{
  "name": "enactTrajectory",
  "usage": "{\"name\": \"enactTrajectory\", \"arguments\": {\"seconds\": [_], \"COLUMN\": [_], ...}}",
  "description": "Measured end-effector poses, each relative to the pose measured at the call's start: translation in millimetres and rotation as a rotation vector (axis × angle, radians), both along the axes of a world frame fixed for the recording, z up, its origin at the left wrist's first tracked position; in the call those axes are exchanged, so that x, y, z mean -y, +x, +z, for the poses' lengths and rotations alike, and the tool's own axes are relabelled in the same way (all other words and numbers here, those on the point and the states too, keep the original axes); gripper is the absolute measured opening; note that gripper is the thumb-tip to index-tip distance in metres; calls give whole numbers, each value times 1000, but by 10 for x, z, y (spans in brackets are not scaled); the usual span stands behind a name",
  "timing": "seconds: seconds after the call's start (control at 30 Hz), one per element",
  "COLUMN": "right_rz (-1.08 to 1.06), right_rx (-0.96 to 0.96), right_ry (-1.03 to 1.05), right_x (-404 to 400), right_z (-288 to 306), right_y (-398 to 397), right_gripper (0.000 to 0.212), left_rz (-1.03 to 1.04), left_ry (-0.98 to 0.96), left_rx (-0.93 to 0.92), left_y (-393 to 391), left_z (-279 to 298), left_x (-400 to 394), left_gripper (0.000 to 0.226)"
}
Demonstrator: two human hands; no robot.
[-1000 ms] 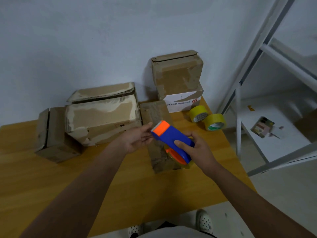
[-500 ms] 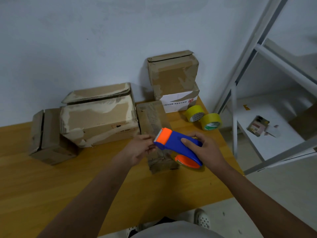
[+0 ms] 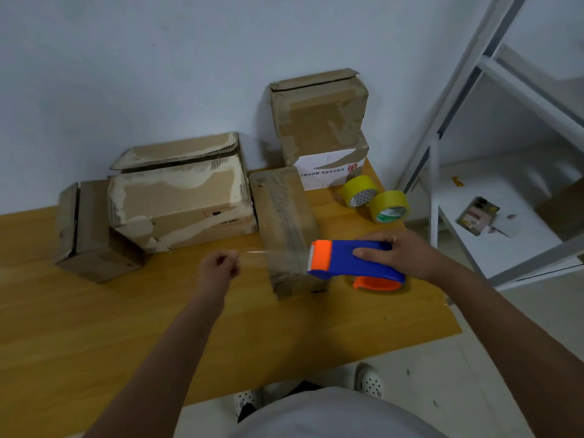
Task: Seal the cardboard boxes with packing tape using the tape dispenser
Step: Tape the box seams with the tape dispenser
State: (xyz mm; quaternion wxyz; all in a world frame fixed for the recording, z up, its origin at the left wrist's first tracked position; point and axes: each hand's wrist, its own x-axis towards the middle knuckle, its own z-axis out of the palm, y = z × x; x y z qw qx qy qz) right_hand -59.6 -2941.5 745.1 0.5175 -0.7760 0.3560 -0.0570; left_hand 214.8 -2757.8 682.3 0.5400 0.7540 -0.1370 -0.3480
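The right hand (image 3: pixel 399 252) wraps its fingers around the blue-and-orange tape dispenser (image 3: pixel 350 262), above the narrow cardboard box (image 3: pixel 286 229) on the bench (image 3: pixel 94 327). The left hand (image 3: pixel 218 268) pinches a clear tape strip (image 3: pixel 271 256) stretched leftward from the dispenser.

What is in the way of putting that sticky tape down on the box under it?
Nothing visible. The clear tape stretches from the left hand to the tape dispenser, right above the long box.

The left hand (image 3: pixel 219 269) now sits away from the tape dispenser (image 3: pixel 352 261); a clear tape strip (image 3: pixel 273 259) stretches between them.
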Motion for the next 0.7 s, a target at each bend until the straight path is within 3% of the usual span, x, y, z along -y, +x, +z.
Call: {"name": "enactTrajectory", "arguments": {"seconds": [0.17, 0.3, 0.47, 0.7], "right_rz": [7, -99, -114, -140], "right_rx": [-128, -110, -61, -104], "right_ry": [-62, -188, -200, -198], "right_x": [241, 268, 207, 328], "right_z": [-71, -199, -316, -468], "right_y": [-182, -210, -276, -482], "right_gripper": [30, 44, 30, 39], "left_rz": [0, 102, 217, 219], "left_ry": [52, 56, 52, 12], "left_rx": [-72, -77, -42, -15], "left_y": [-166, -395, -516, -752], "left_z": [-172, -267, -327, -409], "left_x": [-236, -278, -260, -172], "left_gripper": [22, 26, 27, 25]}}
